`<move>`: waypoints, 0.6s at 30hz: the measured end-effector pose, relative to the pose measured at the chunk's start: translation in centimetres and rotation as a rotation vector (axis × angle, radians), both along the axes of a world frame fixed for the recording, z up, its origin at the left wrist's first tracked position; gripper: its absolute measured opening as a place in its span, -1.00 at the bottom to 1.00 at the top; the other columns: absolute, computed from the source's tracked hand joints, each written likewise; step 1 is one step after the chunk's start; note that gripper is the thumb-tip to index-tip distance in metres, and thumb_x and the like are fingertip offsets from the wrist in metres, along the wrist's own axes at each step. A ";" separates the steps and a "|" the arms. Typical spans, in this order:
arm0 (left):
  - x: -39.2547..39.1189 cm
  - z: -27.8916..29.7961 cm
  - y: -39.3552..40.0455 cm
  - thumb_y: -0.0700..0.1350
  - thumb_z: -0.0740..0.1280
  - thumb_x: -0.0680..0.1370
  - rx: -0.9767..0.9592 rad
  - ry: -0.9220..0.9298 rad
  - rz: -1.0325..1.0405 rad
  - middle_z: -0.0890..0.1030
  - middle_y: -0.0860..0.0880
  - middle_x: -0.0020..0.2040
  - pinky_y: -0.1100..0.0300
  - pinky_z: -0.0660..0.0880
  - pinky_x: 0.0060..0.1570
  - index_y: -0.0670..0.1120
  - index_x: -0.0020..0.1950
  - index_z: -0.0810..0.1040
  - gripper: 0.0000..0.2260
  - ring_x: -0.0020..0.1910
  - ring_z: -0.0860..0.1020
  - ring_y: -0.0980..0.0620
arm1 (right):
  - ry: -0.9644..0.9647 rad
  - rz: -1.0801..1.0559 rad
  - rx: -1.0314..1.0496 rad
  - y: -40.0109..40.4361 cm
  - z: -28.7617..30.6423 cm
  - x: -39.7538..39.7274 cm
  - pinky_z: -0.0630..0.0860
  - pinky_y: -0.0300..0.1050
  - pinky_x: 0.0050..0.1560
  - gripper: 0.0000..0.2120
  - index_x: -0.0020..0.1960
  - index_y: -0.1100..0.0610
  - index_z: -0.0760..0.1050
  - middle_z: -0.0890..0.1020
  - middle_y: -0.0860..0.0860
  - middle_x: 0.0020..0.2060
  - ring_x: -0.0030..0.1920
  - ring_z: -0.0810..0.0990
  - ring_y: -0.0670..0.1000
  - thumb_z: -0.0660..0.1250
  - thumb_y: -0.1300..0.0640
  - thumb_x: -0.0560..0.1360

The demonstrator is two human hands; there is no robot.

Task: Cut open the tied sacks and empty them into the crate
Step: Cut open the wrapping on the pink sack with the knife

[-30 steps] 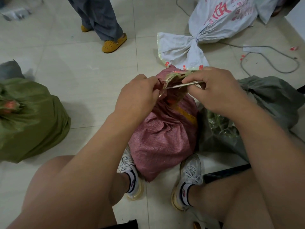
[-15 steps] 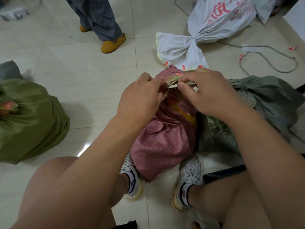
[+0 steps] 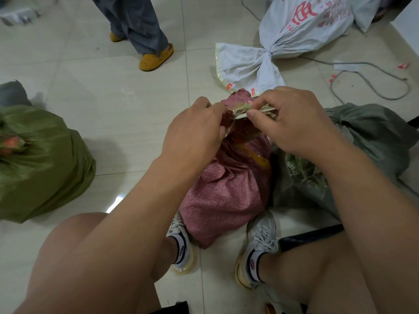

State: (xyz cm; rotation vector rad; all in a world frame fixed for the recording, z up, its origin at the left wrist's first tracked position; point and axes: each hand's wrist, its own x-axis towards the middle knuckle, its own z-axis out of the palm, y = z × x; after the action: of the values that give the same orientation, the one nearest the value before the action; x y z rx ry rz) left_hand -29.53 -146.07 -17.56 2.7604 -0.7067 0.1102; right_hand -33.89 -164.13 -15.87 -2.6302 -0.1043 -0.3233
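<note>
The right hand (image 3: 292,123) pinches a thin, flat silvery blade (image 3: 256,112) between thumb and forefinger, its edge laid against the taped, bunched neck of the pink woven plastic sack (image 3: 226,189). Just across from it, the left hand (image 3: 195,132) has its fingers curled round that neck, gripping it taut. The sack stands upright on the pale tiled floor (image 3: 113,109), directly below the fingers and between the person's two white trainers.

The woven fabric looks soft and crinkly, likely to slide and fold under the blade unless held tight, so the best hold seems to be where the left hand already is, close under the binding. The bulging body suggests a fair weight; to tip it out, a grip on the bottom corners would probably serve better than the neck. No crate shows in this view.

Just right of the right hand slumps a grey-green sack (image 3: 362,143), its leafy contents partly showing, touching the pink one. Beyond the fingers lies a white printed sack with red lettering (image 3: 294,30), still knotted, with a grey cable (image 3: 374,87) looping on the floor near it. Far left of the left hand sits an olive-green tied sack (image 3: 40,159). Further off, another person's legs in grey trousers and yellow clogs (image 3: 156,57) stand well apart. The neighbouring grey-green sack crowds the right side if the pink one is tipped that way.
</note>
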 end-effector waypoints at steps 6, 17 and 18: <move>0.2 -0.2 0.2 -0.07 0.28 0.56 0.011 -0.007 -0.002 0.49 -0.08 0.08 -0.04 0.50 -0.13 -0.06 0.23 0.53 -0.75 -0.03 0.53 -0.17 | -0.042 -0.013 0.091 0.0 0.5 0.0 0.32 -0.21 -0.19 -0.82 -0.07 0.11 0.64 0.60 -0.05 -0.22 -0.21 0.44 -0.13 0.36 0.02 0.51; 0.2 -0.3 0.1 -0.05 0.28 0.56 0.040 0.006 -0.035 0.49 -0.08 0.10 -0.04 0.49 -0.11 -0.06 0.26 0.51 -0.72 0.01 0.53 -0.17 | 0.058 -0.039 0.138 -0.3 0.5 0.4 0.53 0.04 -0.11 -0.83 -0.09 0.04 0.66 0.66 0.02 -0.24 -0.18 0.59 0.04 0.38 -0.04 0.51; 0.3 -0.3 0.0 -0.05 0.28 0.56 0.036 0.000 -0.037 0.49 -0.08 0.10 -0.06 0.50 -0.09 -0.06 0.26 0.51 -0.72 0.01 0.53 -0.17 | 0.061 -0.037 0.139 -0.3 0.5 0.4 0.51 0.00 -0.12 -0.83 -0.08 0.04 0.67 0.66 0.01 -0.24 -0.18 0.58 0.02 0.38 -0.04 0.51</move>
State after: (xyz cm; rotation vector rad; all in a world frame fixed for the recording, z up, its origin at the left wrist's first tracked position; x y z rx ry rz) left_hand -29.19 -146.03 -17.83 2.7795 -0.7670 0.0911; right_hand -33.46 -164.41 -15.35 -2.5037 -0.0120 -0.2536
